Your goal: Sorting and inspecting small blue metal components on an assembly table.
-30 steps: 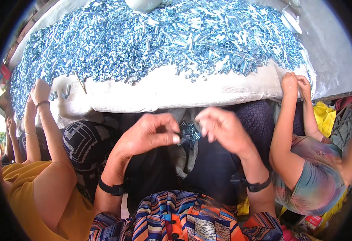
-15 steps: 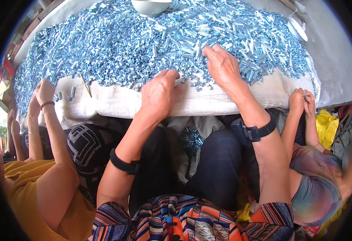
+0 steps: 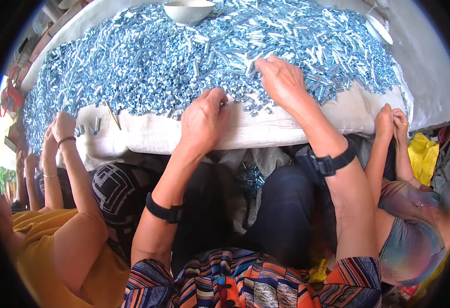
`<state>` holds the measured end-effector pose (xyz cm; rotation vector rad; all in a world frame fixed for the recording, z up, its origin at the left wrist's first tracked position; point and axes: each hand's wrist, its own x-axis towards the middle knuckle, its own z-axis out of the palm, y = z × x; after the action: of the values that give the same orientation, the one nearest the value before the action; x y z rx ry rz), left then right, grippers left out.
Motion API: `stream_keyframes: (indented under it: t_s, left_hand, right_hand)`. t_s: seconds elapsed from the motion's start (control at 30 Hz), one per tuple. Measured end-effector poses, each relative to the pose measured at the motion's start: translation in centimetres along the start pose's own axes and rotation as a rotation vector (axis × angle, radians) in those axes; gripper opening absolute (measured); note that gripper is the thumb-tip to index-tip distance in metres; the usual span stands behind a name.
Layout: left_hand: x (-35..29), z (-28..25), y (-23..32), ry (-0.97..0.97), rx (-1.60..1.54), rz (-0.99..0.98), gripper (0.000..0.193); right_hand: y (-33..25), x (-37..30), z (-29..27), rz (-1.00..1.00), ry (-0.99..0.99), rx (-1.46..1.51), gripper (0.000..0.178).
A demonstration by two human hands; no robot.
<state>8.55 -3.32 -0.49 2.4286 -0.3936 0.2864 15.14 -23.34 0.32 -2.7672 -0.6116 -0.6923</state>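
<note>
Both hands are now reaching further onto the pile of small blue-silver metal pieces (image 3: 194, 61) than half a second ago, and well forward of where they were a second ago, when they were held together over the lap. The left hand (image 3: 202, 120) is resting at the near edge of the pile, on the pale cloth (image 3: 148, 133) covering the surface, its grip pressed together with the fingertips (image 3: 220, 97) pinching at loose pieces. The right hand (image 3: 281, 79) is lying flat on the pile just right of the left hand, its grip spread, fingers digging among the pieces. Each wrist is wearing a black band (image 3: 164, 211).

The pile is lying heaped across the whole cloth. At the far edge of the pile a pale bowl (image 3: 189, 10) is sitting; what it is holding cannot be told. A second pale dish (image 3: 378, 28) is lying at the far right edge of the pile, partly seen.

Left of the pile, another person in a yellow top (image 3: 35, 251) is raising a hand (image 3: 63, 126) to the cloth edge. Right of the pile, another person's hands (image 3: 391, 120) are touching the cloth's corner.
</note>
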Motion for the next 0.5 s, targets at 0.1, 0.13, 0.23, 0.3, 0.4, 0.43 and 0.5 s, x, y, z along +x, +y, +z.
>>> stream_keyframes:
  t_s: [0.1, 0.13, 0.23, 0.3, 0.4, 0.43, 0.5]
  left_hand:
    - [-0.6, -0.7, -0.6, -0.015, -0.156, 0.016, 0.014]
    - [-0.8, -1.0, -0.6, -0.015, -0.161, 0.020, 0.014]
    - [-1.5, -1.7, -1.0, -0.021, -0.349, -0.078, 0.010]
    - [-1.7, -1.9, -1.4, -0.063, -0.403, -0.160, 0.012]
    - [-1.9, -2.1, -1.3, -0.093, -0.450, -0.209, 0.013]
    - [-2.0, -2.2, -1.3, -0.074, -0.441, -0.181, 0.013]
    - [-2.1, -2.1, -1.7, -0.070, -0.455, -0.203, 0.013]
  right_hand:
    - [0.1, 0.5, -0.2, 0.011, -0.078, -0.010, 0.003]
    - [0.2, 0.4, -0.4, 0.014, -0.112, 0.012, 0.009]
    - [-0.1, -0.8, -1.0, 0.003, -0.014, 0.097, 0.008]
    - [0.1, -1.3, -1.0, 0.014, 0.062, 0.106, 0.008]
    - [0.5, -1.7, -0.5, 0.036, 0.037, 0.056, 0.007]
    - [0.5, -1.5, -0.4, 0.034, 0.035, 0.056, 0.007]
    - [0.3, -1.1, -0.4, -0.023, -0.032, 0.003, 0.004]
